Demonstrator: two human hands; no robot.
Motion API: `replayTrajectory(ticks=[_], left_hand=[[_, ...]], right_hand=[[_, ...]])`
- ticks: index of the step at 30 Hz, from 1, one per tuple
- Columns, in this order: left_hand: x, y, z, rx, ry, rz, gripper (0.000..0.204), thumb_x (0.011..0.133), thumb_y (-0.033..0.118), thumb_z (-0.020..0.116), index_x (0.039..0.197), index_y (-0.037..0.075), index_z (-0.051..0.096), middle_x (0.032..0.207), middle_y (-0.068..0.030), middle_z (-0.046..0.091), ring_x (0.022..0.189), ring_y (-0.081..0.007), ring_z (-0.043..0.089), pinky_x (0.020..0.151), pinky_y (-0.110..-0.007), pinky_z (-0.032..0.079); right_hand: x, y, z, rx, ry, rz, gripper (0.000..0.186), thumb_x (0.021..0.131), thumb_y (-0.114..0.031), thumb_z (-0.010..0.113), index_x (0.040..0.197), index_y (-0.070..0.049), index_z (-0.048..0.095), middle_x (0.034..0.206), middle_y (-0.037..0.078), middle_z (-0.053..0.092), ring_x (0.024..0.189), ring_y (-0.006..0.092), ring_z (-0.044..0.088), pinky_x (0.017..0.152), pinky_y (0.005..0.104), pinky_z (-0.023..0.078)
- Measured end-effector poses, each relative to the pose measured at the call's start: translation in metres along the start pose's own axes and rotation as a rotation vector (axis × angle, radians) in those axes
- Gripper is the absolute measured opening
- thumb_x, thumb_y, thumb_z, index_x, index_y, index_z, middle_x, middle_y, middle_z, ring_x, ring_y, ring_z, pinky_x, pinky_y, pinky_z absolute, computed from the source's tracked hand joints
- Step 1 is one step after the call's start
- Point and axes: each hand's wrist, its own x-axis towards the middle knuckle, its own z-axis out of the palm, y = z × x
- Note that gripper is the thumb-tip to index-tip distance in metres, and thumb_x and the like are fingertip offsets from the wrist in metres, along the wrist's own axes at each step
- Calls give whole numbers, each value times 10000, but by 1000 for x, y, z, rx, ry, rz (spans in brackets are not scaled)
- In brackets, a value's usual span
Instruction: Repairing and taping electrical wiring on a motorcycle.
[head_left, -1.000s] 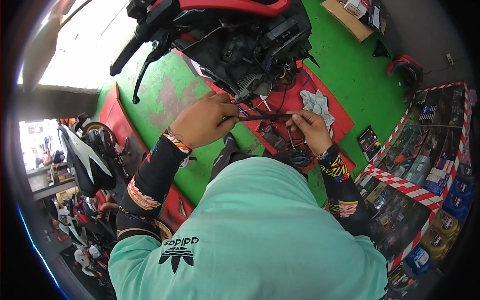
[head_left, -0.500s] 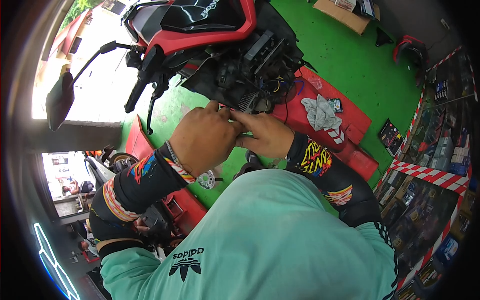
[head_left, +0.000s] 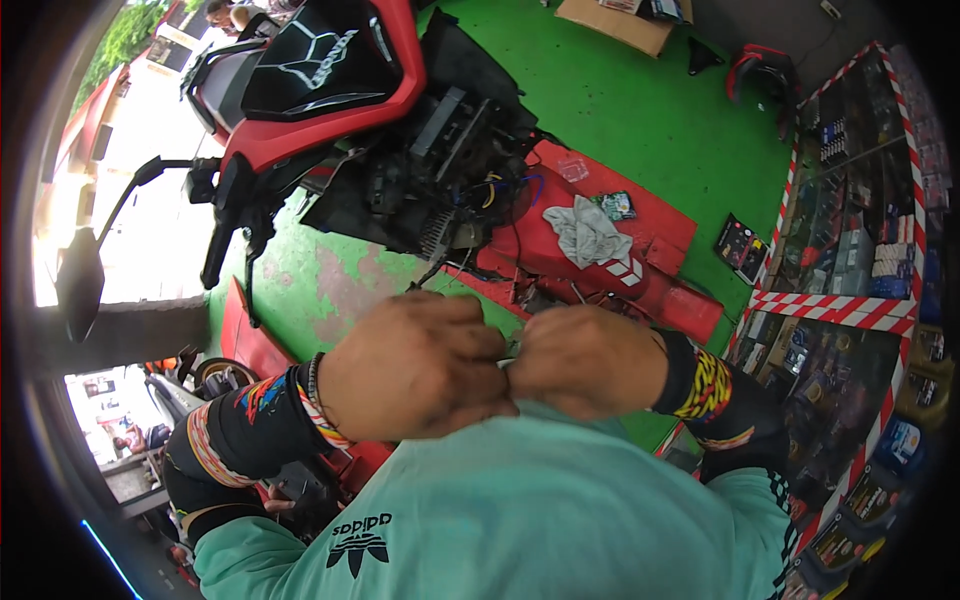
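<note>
1. Head camera view: we look down past our mint-green shirt (head_left: 560, 500) at a red and black motorcycle (head_left: 375, 112), partly stripped, its dark inner parts exposed.
2. Our left hand (head_left: 410, 365) and right hand (head_left: 590, 360) are together, on our side of the motorcycle, knuckles up, fingers curled inward and meeting or almost meeting. We cannot tell what they grip, because the backs of the hands hide it and are slightly blurred.
3. A dark strand (head_left: 430, 274) shows between the motorcycle's lower end and our left hand; we cannot tell whether that hand holds it.
4. At the motorcycle's exposed front, we see a yellow wire (head_left: 490, 190) and a blue wire (head_left: 537, 187).
5. Just right of the motorcycle, a crumpled grey cloth (head_left: 588, 235) lies on a red body panel (head_left: 690, 305) marked with white chevrons, which rests on a red mat (head_left: 645, 205).
6. Farther right of the motorcycle, across the green floor (head_left: 620, 110), stands a glass display case (head_left: 835, 310) edged in red-and-white striped tape.
7. Beyond the motorcycle's upper right, we notice an open cardboard box (head_left: 620, 30); at its left, a mirror (head_left: 80, 285) hangs from a curved stem.
</note>
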Motion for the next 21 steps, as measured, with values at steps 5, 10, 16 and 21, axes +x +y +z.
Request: replayTrajectory(ticks=[5,10,16,21], left_hand=[[25,-5,-5,-286,-116,301,246,869,255,784,743,90,652,879,-47,662,847,-239,650,672,-388,502],[2,-63,-29,-484,-148,149,273,951,298,698,813,63,712,788,-77,621,786,-255,621,726,-421,493],[71,-133,183,-326,223,-480,486,837,235,674,1244,-11,579,1147,-258,633,1113,-427,603,963,-472,493],[106,-191,273,-43,650,-618,530,833,136,619,1341,38,503,1221,-223,560,1181,-416,551,977,-498,486]], right_hand=[[-23,-45,-34,77,-185,47,226,804,-64,647,1031,-62,642,830,81,606,825,292,624,762,408,520],[-109,-60,-92,38,-70,602,181,918,-50,643,1082,-7,707,1014,123,716,915,260,696,844,378,549],[-145,-32,-37,167,417,795,193,991,-108,631,1118,19,702,1114,147,734,983,219,708,870,353,552],[-169,-9,22,424,756,794,249,1024,-159,603,1126,50,692,1083,152,745,996,202,698,903,358,554]])
